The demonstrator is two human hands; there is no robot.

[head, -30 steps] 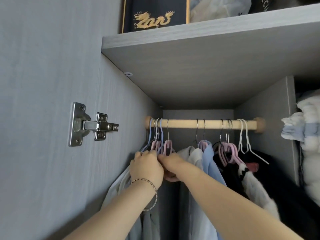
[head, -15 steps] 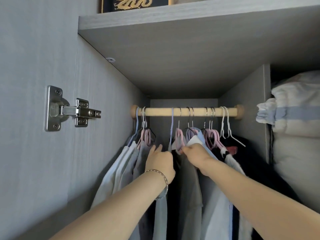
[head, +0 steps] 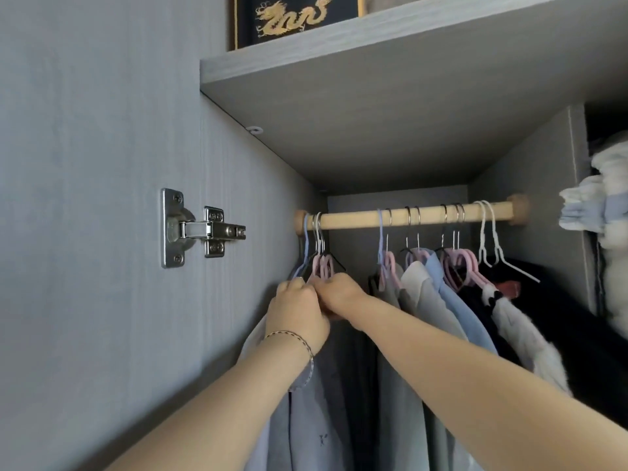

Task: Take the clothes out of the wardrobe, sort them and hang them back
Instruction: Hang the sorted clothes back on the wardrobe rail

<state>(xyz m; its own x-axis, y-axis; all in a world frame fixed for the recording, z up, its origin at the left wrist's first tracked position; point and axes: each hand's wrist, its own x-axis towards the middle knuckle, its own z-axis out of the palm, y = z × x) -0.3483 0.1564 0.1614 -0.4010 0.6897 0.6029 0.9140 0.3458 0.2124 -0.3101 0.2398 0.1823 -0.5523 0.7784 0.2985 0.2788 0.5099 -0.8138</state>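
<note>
As the left hand (head: 299,311) and right hand (head: 339,295) both curl around the hangers (head: 323,266), the rod (head: 350,220) lies directly above them, running left-right; the hooks probably must lift upward.

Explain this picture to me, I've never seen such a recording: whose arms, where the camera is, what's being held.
No machine here: these are a person's two bare arms. The one picture comes from a camera worn on the head, looking into an open wardrobe. A wooden rail runs under a grey shelf; shirts and dark clothes hang from it on pink, blue and white hangers. The left hand, wearing a bracelet, and the right hand meet at the left bunch of hangers, fingers curled on it just below the hooks. The metal piece on the left panel is a door hinge.
</note>
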